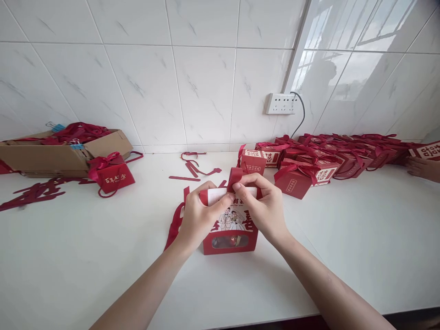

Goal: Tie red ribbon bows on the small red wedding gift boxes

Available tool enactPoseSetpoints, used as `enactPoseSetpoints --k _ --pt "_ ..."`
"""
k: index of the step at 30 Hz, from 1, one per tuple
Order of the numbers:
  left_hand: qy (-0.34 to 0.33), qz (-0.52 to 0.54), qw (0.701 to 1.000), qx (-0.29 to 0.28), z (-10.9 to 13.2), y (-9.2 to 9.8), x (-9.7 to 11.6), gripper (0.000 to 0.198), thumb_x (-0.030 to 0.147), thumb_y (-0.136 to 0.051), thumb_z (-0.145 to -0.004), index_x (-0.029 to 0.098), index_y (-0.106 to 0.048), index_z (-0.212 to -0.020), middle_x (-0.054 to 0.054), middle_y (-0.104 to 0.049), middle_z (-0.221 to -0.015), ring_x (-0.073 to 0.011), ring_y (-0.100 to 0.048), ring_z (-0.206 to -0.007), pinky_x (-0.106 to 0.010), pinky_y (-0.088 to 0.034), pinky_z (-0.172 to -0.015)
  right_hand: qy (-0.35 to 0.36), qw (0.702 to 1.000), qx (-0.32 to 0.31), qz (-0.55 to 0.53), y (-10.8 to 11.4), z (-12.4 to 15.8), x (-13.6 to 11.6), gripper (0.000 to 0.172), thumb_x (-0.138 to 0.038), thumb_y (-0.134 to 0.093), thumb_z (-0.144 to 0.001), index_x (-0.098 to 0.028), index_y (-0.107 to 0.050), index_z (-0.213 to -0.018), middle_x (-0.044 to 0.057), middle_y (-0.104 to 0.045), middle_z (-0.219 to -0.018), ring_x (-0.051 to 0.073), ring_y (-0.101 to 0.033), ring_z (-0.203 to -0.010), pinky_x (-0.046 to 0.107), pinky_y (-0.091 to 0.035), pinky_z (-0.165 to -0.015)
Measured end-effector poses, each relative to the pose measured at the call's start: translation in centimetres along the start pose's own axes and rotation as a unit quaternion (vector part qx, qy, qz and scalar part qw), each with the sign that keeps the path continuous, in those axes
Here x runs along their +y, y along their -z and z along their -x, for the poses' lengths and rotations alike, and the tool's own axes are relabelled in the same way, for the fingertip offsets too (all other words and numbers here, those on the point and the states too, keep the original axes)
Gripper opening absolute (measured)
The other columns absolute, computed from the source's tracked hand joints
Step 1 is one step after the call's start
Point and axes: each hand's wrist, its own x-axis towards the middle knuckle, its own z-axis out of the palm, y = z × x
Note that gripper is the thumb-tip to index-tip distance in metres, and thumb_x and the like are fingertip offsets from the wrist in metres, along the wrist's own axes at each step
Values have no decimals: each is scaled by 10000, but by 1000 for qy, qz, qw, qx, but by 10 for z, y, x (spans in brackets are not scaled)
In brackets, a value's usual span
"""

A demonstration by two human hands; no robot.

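A red gift box (229, 248) with a cartoon bride and groom and a small clear window stands upright in front of me. My left hand (202, 214) is closed on its top edge, fingers behind and thumb in front near the middle. A looped red ribbon (235, 176) stands up above the box top. My right hand (265, 207) pinches this loop low down, its thumb close to the left thumb. Both hands partly hide the top of the box. A length of dark red ribbon (175, 224) lies on the table behind my left hand.
Finished-looking red boxes (309, 169) with bows crowd the right back. A small red box (117, 176) sits beside a cardboard carton (44, 158) of ribbons. Loose strips (190, 170) lie near the wall. Another person's hand (424, 167) touches a box at far right. A power strip (282, 104) hangs above.
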Motion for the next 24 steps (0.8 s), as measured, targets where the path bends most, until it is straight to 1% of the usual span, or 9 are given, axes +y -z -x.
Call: enactPoseSetpoints --k 7,10,12,15,16,18,20,22,24 --pt "17 -5 1000 13 -2 1 0 387 402 -733 -671 172 -451 -539 62 -421 -475 -55 -389 -454 -183 -312 -419 2 1000 -8 -3 1 0 2 93 -255 -615 -799 -207 -619 -720 -17 -674 -704 127 -622 -647 229 -492 -580" --pt "21 11 1000 15 -3 1 -1 423 393 -742 -659 169 -416 -512 63 -392 -473 -55 -379 -457 -187 -307 -422 4 1000 -14 -4 1 0 2 95 -259 -619 -803 -206 -621 -724 -19 -673 -709 125 -622 -656 227 -491 -593" --pt "18 19 1000 17 -3 1 -2 445 382 -743 -658 167 -387 -497 65 -366 -467 -53 -368 -451 -188 -302 -418 5 1000 -16 -6 2 0 3 97 -255 -619 -807 -206 -621 -724 -22 -671 -708 121 -621 -660 222 -488 -600" --pt "6 3 1000 20 -2 1 -4 409 376 -733 -672 169 -421 -508 67 -379 -462 -53 -376 -439 -184 -305 -406 6 1000 -17 -8 2 -1 3 96 -244 -619 -809 -206 -621 -721 -28 -671 -708 114 -620 -664 213 -486 -604" --pt "0 -5 1000 19 -2 1 -4 375 383 -727 -680 172 -456 -528 66 -404 -464 -56 -393 -438 -183 -314 -404 7 1000 -18 -9 2 -1 3 93 -240 -620 -809 -207 -622 -723 -30 -671 -709 113 -621 -665 211 -485 -605" --pt "-21 -18 1000 15 -1 1 -4 254 389 -713 -702 185 -573 -641 49 -532 -539 -77 -492 -495 -183 -385 -444 9 1000 -20 -10 2 -1 3 89 -234 -623 -809 -208 -625 -724 -32 -673 -712 109 -622 -668 205 -486 -608" --pt "-57 -28 998 15 -1 1 -3 193 376 -699 -724 214 -653 -818 15 -664 -745 -117 -613 -678 -199 -484 -577 10 1000 -22 -12 2 -2 3 87 -230 -623 -811 -209 -627 -726 -34 -676 -717 105 -623 -669 201 -486 -610" --pt "-84 -42 995 25 -1 1 -4 224 365 -701 -728 236 -668 -909 -3 -695 -906 -146 -644 -835 -220 -516 -699 13 1000 -24 -11 2 -2 2 91 -229 -621 -811 -209 -624 -723 -34 -676 -717 105 -623 -668 200 -486 -609" --pt "-78 -57 995 35 -1 2 -5 226 390 -706 -720 233 -671 -879 -5 -699 -867 -150 -646 -798 -228 -516 -678 15 1000 -23 -8 2 -1 2 94 -232 -620 -812 -208 -622 -721 -33 -674 -711 107 -622 -666 203 -487 -610"
